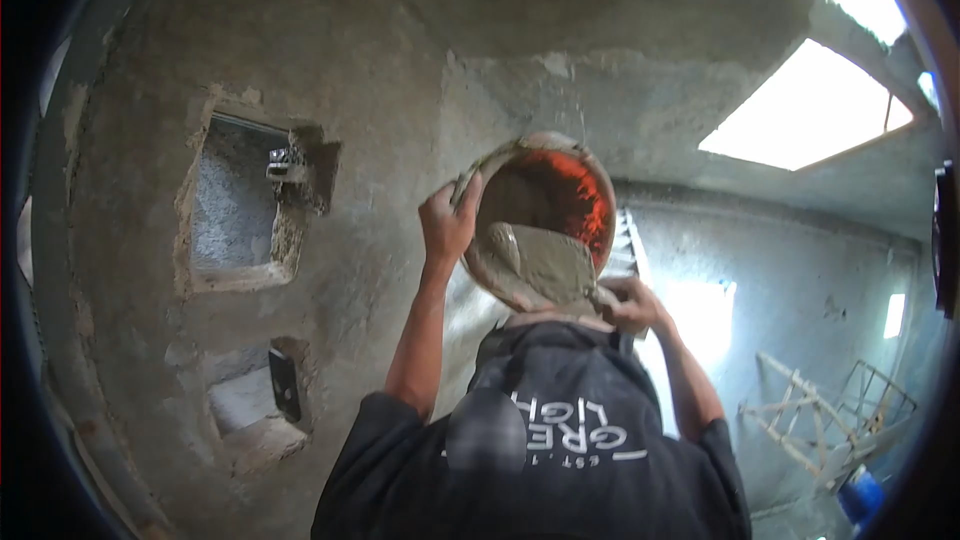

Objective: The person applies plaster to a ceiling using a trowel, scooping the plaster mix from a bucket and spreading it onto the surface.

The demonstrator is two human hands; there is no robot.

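My left hand (pixel 448 225) grips the rim of a round bucket (pixel 490 280), thumb over its edge. Grey mortar coats the bucket, and bright orange shows on part of its inner wall. The bucket is tilted with its mouth facing me. My right hand (pixel 635 306) is closed around the handle of a trowel (pixel 548 265). The trowel's blade lies across the lower part of the bucket's mouth and is covered with wet grey mortar. Below my hands shows my dark T-shirt (pixel 560 480) with white lettering, upside down.
On the left, a grey plastered wall (pixel 370 160) has an upper recess (pixel 235 200) and a lower recess (pixel 245 402). Bright openings (pixel 805 105) show at upper right. A frame of pale bars (pixel 800 410) stands at lower right, near a blue object (pixel 860 495).
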